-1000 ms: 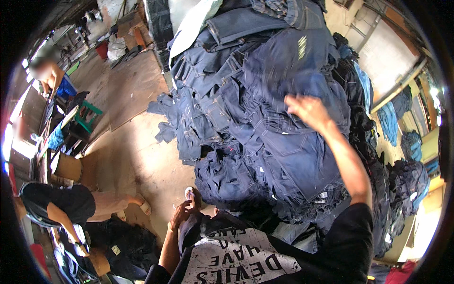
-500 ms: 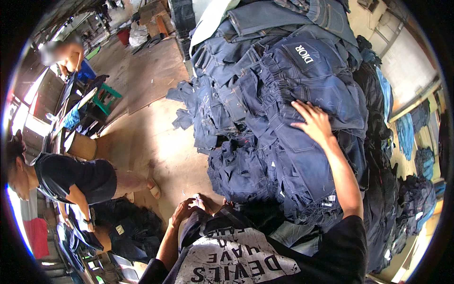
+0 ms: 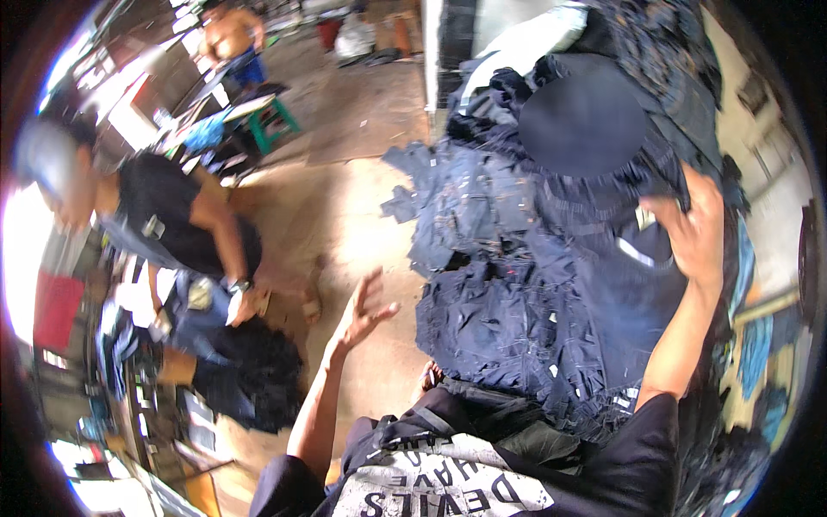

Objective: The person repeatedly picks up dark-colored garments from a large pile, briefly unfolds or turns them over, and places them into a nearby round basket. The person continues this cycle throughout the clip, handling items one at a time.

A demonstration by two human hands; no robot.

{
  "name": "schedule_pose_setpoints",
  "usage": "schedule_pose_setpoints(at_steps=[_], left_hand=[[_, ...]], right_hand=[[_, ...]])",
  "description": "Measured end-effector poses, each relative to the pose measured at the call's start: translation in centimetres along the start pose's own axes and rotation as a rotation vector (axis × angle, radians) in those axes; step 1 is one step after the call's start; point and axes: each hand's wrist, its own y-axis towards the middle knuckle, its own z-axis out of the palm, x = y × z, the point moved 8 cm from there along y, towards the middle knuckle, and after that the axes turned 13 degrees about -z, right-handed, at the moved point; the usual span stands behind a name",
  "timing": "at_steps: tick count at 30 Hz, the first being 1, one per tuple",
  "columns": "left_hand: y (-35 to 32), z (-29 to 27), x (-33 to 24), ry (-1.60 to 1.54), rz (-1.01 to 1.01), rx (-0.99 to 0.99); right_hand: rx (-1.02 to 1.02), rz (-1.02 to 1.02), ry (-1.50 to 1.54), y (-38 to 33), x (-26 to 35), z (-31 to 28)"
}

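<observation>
Head view shows a large pile of dark denim garments (image 3: pixel 482 207) rising on the right, beside tan floor (image 3: pixel 370 224). On the near left, a co-worker in a black top (image 3: pixel 164 198) stands next to a heap of dark cloth (image 3: pixel 245 370); far left, another person (image 3: pixel 233 36) is near a green stool (image 3: pixel 276 127). On top of the pile lies a dark garment (image 3: pixel 624 297), its gathered waistband (image 3: pixel 594 205) on the far side. At the garment's right edge is the right hand (image 3: pixel 699 226), thumb across the front; I cannot tell whether its partly blurred fingers are clamped on the cloth. The left hand (image 3: pixel 362 319) hovers over the floor, left of the pile, fingers spread apart. A wristwatch (image 3: pixel 240 284) circles the co-worker's wrist, and a pale label (image 3: pixel 644 218) shows just beside the right thumb.
</observation>
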Motion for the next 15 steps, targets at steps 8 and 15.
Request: schedule_pose_setpoints(at_steps=[8,15], left_hand=[[-25.1,-15.4,4.3,-0.266,0.306,-0.631],[-61.0,-13.4,28.0,-0.469,-0.132,-1.058]], right_hand=[[0.074,-0.246,0.827,2.1,24.3,14.1],[0.696,-0.409,1.419,-3.4,59.0,25.6]])
